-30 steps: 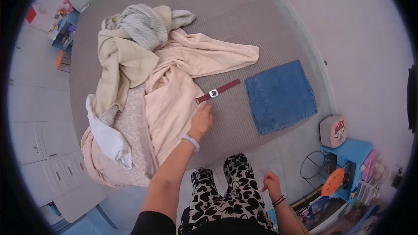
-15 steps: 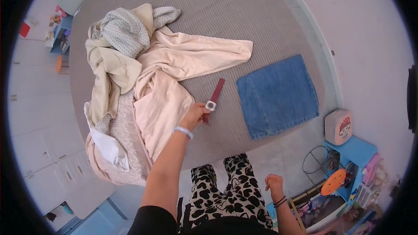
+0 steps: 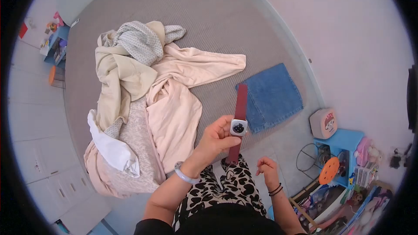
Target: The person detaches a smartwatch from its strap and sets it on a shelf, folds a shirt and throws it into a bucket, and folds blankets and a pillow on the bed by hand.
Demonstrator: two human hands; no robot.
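**Left hand holding a watch above the bed edge**

We see the left hand [image 3: 215, 138] raised in the lower centre of the frame, its grip closed around a watch [image 3: 238, 124]. The fingers pinch the watch at its case, which faces the camera. The dark red strap runs nearly vertical: one end extends up towards the centre of the frame, the other hangs down below the hand. The watch is lifted clear of the bed [image 3: 209, 13].

The right hand [image 3: 267, 170] sits lower right of the watch, near it but apart from it. Its fingers are loosely curled and hold nothing.

Behind the watch, right of centre, a folded denim piece [image 3: 272, 95] lies flat on the bed. In the picture, the upper strap end overlaps its left edge. A pile of clothes [image 3: 143, 100] in cream, pink and grey fills the left and centre of the bed. A blue shelf unit [image 3: 346, 148] with an orange disc stands at the lower right, beside the wall
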